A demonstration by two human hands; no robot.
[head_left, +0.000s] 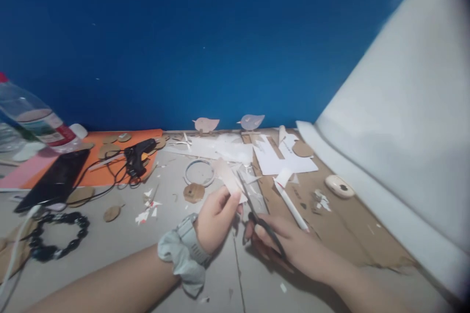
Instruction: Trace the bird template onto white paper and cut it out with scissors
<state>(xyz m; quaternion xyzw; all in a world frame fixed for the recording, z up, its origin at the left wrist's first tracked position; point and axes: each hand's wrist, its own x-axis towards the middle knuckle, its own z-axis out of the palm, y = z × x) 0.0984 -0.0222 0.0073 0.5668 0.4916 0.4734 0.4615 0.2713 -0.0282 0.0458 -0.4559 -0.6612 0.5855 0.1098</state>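
Observation:
My left hand pinches a pale piece of card and holds it up above the table; a watch and a grey scrunchie sit on that wrist. My right hand grips black-handled scissors, fingers through the loops, with the blades pointing up and left against the card's lower edge. Small white paper scraps lie to the left of my hands.
A black glue gun with its cord rests on an orange sheet. Near it are a phone, a water bottle, a black bead bracelet, a ring, white paper sheets, a white pen, two bird cut-outs and brown cardboard.

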